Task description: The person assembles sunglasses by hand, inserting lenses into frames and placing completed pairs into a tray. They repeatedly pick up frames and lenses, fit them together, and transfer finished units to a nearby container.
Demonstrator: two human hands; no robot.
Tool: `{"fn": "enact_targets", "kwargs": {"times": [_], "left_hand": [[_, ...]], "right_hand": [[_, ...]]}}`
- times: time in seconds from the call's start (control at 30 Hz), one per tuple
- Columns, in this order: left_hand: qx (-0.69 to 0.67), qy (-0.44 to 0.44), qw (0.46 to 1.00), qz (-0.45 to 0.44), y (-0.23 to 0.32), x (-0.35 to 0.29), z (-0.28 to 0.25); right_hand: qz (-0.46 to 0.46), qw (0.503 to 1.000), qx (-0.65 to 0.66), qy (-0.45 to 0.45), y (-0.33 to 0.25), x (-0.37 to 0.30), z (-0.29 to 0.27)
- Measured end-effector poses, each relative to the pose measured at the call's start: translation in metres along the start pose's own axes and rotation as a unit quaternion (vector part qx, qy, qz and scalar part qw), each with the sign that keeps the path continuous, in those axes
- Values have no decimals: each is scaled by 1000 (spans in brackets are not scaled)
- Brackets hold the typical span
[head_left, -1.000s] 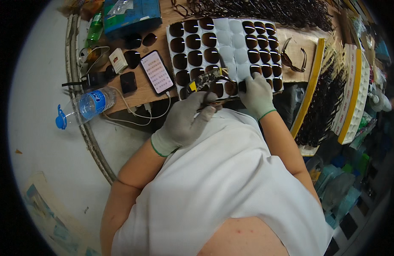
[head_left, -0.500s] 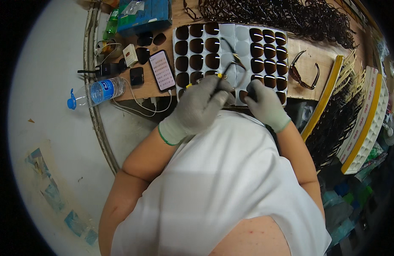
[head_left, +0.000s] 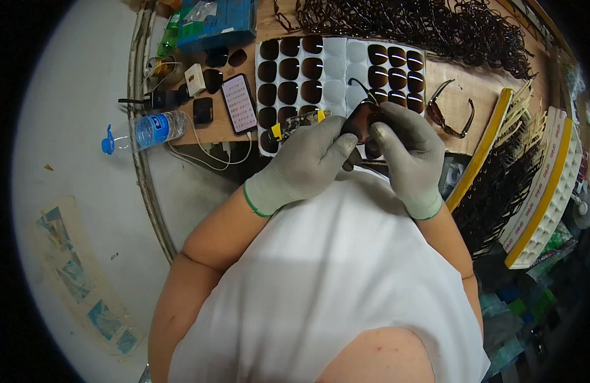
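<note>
Both my hands wear grey knit gloves and meet over the near part of a white lens tray. My left hand is closed on a dark eyeglass frame, one thin temple of which points up and away. Against the frame's front, between my hands, shows a dark brown lens. My right hand pinches the lens and frame from the right, thumb in front; its fingertips partly hide them. Rows of brown lenses fill much of the tray. A patterned strip with yellow ends lies beside my left fingers.
Right of the tray rests another eyeglass frame. A heap of dark frames covers the far side. Yellow-edged racks stand at the right. A phone, bottle, cable, loose lenses and a blue box occupy the left.
My right hand has come up from the tray's near right lenses to the frame, where a brown lens now shows. My left hand has turned the frame, its temple now lower and farther right.
</note>
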State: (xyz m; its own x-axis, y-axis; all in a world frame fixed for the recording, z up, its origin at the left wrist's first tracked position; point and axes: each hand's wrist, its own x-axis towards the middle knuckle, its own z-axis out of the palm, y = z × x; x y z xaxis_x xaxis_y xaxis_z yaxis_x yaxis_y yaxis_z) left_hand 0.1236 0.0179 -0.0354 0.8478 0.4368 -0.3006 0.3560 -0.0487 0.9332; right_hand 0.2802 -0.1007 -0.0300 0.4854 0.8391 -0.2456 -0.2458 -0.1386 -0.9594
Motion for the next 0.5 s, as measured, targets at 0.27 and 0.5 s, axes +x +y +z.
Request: {"fn": "enact_targets", "kwargs": {"times": [0.27,0.5], "left_hand": [[-85,-39,996,17,10,-37,-20],[-201,-166,965,-24,-10,-62,-55]], "right_hand": [[103,989,18,-100,-12,-10,-1],[143,957,198,-158,6,-22,37]]}}
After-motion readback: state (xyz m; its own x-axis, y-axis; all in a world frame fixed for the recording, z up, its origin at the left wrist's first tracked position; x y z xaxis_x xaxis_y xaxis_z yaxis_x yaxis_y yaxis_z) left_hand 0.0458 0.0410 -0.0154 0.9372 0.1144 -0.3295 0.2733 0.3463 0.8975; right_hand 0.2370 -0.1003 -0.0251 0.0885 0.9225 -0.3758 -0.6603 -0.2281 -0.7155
